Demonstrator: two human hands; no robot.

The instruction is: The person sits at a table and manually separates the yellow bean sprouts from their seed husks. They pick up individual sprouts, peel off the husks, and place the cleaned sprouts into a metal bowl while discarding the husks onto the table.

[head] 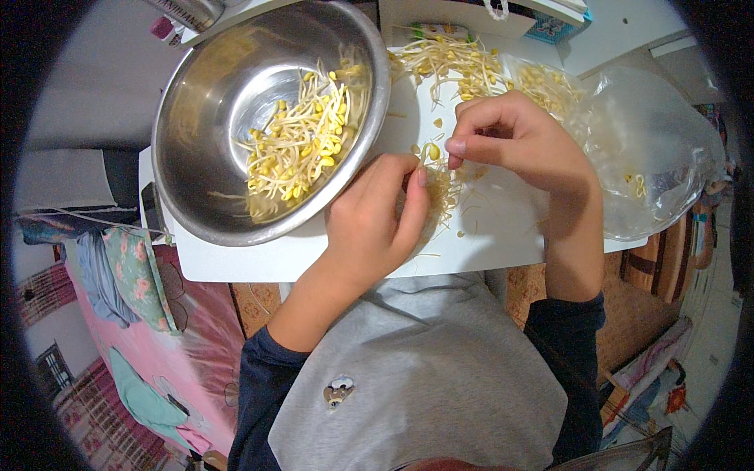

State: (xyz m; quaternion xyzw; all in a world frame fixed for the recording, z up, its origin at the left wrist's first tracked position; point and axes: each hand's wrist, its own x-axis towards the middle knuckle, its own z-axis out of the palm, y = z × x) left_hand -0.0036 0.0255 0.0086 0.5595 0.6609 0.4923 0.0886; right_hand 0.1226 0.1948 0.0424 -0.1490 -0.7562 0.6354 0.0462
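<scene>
My left hand [380,203] pinches a soybean sprout [433,151] between thumb and forefinger; its yellow head sticks out toward my right hand. My right hand [506,132] is beside it with thumb and forefinger tips together, and I cannot tell whether a bit of sprout is between them. To the left, a large stainless steel bowl [203,138] holds a heap of yellow-headed sprouts [300,138]. Under and between my hands lies a small pile of thin root ends [445,197] on the white table [247,262]. More loose sprouts [459,62] are heaped at the back.
A clear plastic bag [654,147] with some sprouts in it covers the table's right end. A dark flat object [153,206] lies by the left edge. Behind stands a white shelf [500,17]. A pink-covered bed [206,329] with clothes is at the lower left.
</scene>
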